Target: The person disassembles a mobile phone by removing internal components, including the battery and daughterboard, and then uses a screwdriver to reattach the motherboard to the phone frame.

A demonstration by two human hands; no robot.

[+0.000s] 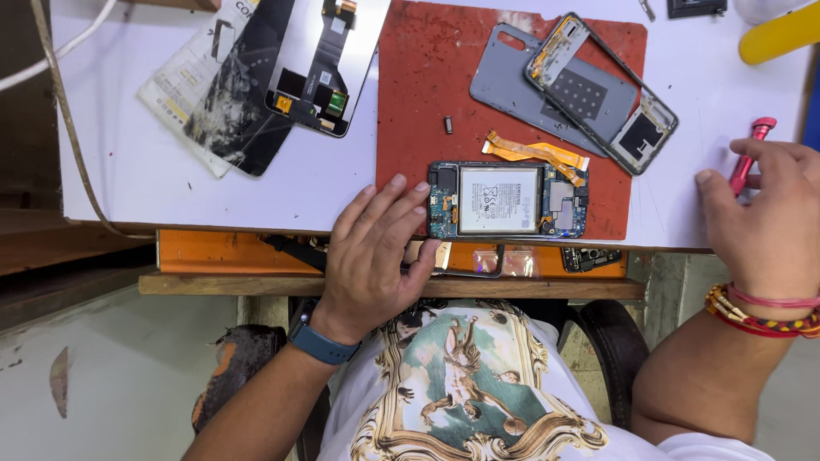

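One opened phone body with a white battery (pixel 507 201) lies on one red rubber mat (pixel 418 102). Beside them are one grey plastic back cover (pixel 512 81), one dark mid-frame (pixel 636 128), one orange flex ribbon (pixel 534 151) and one red-handled tool (pixel 752 149).

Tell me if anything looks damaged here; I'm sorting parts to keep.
Yes: the black display panel at the table's upper left is shattered, with whitish cracks across its glass. The opened phone by the left hand shows no visible damage.

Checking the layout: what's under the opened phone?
The opened phone lies on a red mat, left hand steadying its end. The mat beneath it is hidden.
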